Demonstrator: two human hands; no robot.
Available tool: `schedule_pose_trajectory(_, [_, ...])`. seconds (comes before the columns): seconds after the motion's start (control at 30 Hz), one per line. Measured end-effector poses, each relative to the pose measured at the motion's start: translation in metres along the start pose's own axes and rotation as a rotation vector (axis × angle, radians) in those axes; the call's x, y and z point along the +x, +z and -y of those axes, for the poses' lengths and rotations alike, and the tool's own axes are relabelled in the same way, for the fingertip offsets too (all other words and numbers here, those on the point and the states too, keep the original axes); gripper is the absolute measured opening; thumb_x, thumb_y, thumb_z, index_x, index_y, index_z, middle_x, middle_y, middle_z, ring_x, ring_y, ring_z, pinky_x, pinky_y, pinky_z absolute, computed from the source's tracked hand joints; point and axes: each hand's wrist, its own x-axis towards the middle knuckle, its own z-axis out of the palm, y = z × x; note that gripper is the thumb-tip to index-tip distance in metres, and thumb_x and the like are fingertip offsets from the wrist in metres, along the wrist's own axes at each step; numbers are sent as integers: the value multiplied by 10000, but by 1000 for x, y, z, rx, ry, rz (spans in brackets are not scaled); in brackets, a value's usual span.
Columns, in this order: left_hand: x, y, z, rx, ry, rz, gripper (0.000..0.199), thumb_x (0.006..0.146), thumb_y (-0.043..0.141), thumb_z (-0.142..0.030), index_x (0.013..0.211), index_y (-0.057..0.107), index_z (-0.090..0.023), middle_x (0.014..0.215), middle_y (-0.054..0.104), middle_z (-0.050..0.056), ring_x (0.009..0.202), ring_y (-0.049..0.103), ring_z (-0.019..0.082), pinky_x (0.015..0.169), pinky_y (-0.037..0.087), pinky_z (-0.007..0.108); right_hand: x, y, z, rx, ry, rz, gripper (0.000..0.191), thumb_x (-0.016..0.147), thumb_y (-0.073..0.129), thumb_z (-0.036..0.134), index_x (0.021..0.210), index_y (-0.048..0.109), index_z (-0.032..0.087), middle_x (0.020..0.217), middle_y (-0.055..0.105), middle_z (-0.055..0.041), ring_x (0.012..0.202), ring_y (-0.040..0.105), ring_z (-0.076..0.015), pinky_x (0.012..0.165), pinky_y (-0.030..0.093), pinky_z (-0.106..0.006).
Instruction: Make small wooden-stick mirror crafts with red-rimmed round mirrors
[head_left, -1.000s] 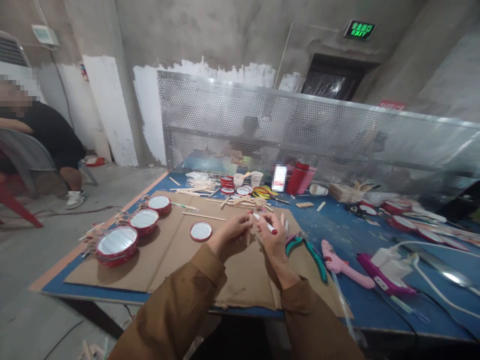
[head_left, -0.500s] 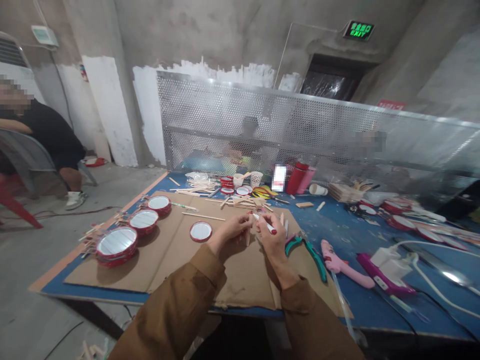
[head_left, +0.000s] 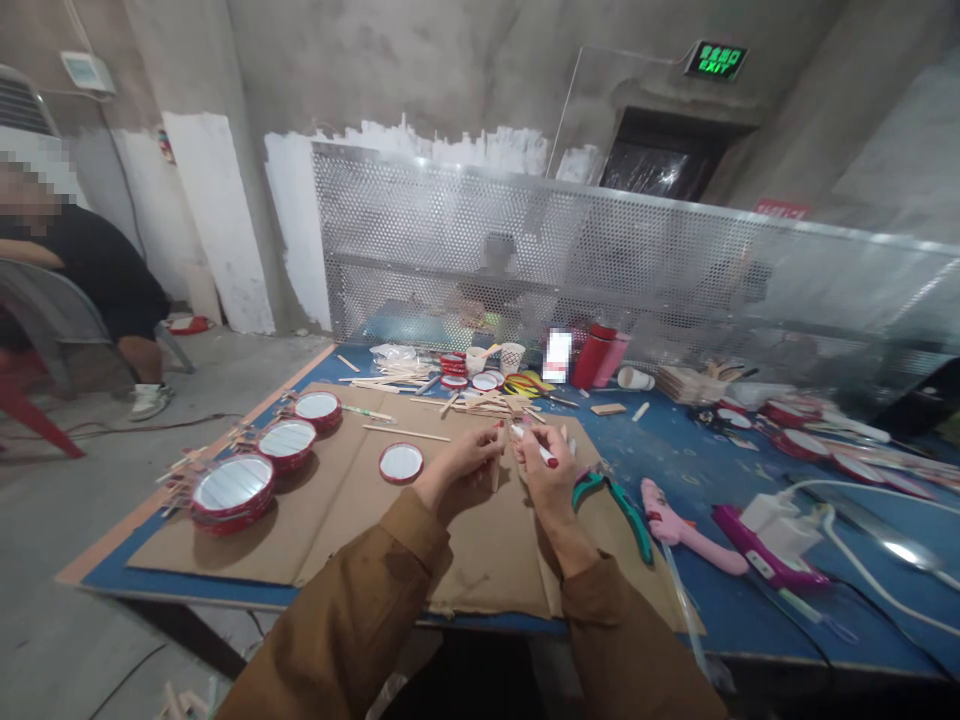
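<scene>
My right hand (head_left: 549, 490) grips a white marker pen with a red end (head_left: 551, 461), its tip toward my other hand. My left hand (head_left: 463, 462) pinches a short wooden stick (head_left: 496, 474) that stands nearly upright and shows red near its top. A narrow gap lies between pen and stick. Both hands are above a cardboard sheet (head_left: 352, 540). Left of my left hand lies a round red-rimmed disc with a pale face (head_left: 400, 463). Teal-handled pliers (head_left: 630, 515) rest beside my right wrist.
Stacked red-rimmed discs with sticks (head_left: 233, 490) line the left side. Loose wooden sticks (head_left: 487, 402), paper cups (head_left: 512, 357) and a red bottle (head_left: 595, 357) stand farther back. At right are a pink glue gun (head_left: 686, 535) and a purple power strip (head_left: 769, 550) with cables.
My right hand has shifted slightly to the right with the marker pen, whose tip has drawn away from the stick. My left hand stays in place.
</scene>
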Motion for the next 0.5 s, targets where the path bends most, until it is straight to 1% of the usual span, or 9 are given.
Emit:
schedule_pose_trajectory(0.1, [-1,0,-1,3,10,4,315,891,494,-488,818,473,-182,510,456,-80,330,404,52,351,316,171,0,1,0,14,-7,53,179,831,517,368,772,581,212,635,658,-5,615,592,-174,814,470,-373])
schedule_pose_trajectory(0.2, [0,0,1,-7,22,8,345,888,491,-520,829,483,-180,504,454,-79,335,410,57,349,323,172,0,2,0,1,-39,97,180,829,524,379,769,575,217,629,653,1,636,592,-179,807,475,-376])
schedule_pose_trajectory(0.37, [3,-1,6,-27,21,16,367,889,492,-538,841,509,-175,502,460,-73,335,419,59,345,322,169,0,1,-1,11,-46,121,180,834,521,381,773,571,220,621,647,7,638,597,-179,802,479,-375])
schedule_pose_trajectory(0.5, [2,-1,4,-37,0,14,345,885,521,-520,856,506,-176,498,466,-78,332,417,56,354,316,164,0,1,-4,33,-19,92,159,830,521,366,779,572,224,629,659,2,613,605,-186,797,478,-383])
